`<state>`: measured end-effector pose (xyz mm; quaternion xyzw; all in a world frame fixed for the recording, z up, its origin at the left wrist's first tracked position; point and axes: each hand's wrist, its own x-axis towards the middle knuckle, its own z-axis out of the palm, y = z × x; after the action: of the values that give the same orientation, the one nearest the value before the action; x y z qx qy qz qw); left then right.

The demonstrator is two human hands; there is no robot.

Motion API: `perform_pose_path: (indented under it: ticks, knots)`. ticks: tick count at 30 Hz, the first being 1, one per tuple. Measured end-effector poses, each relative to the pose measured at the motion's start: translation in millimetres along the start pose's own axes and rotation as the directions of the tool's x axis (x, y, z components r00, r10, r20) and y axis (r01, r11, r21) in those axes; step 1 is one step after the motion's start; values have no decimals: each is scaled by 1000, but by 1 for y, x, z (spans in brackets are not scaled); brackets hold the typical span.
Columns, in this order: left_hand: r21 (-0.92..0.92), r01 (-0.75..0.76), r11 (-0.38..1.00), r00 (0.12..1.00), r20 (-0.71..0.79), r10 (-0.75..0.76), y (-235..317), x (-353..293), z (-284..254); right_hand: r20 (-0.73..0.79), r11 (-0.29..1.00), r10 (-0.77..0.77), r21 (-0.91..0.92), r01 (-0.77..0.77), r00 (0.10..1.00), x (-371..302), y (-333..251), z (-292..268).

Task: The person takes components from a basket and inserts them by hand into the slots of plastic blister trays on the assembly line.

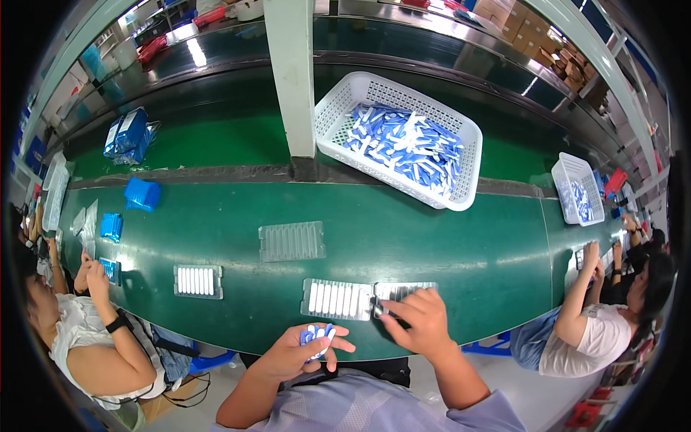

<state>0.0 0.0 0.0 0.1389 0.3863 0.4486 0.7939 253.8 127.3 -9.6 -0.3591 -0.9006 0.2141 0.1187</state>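
Observation:
My left hand (pixel 301 351) is closed around a small bunch of blue-and-white plastic sticks (pixel 317 341), just off the table's near edge. To its upper right lies a clear plastic tray (pixel 336 299) with white pieces standing side by side in its slots. My right hand (pixel 417 320) is over a second clear tray (pixel 394 290) that lies against the first one. Its index finger reaches the edge where the two trays meet, and the thumb is apart from it. No stick shows in that hand, which partly covers the second tray.
A clear slotted tray (pixel 292 241) lies farther back; a filled tray (pixel 198 281) is at left. Behind a white post (pixel 291 79) stands a white basket (pixel 471 169) heaped with blue-and-white sticks. Blue packs (pixel 142 194) lie left. Co-workers sit at the left (pixel 93 345) and right (pixel 601 327).

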Motion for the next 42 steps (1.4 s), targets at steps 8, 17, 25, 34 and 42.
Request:
perform_pose_path:
  ticks: [8, 17, 25, 34, 42]
  knots:
    - [80, 51, 996, 997, 51, -55, 2, 1, 11, -88, 965, -243, -127, 231, 966, 29, -18, -12]
    - [-125, 67, 990, 996, 63, -60, -7, -2, 0, -213, 958, -261, 62, 279, 942, 20, -18, -23]
    - [30, 221, 975, 940, 261, -221, -4, 13, 23, -78, 807, -136, 570, 156, 988, 15, -35, -25]
    - [216, 184, 959, 971, 111, -211, -1, 17, 35, 37, 752, -36, 659, 3, 999, 4, -31, -24]
    - [231, 60, 971, 998, 0, -62, -11, 16, 40, 94, 737, -71, 676, -12, 993, 5, -27, -13]
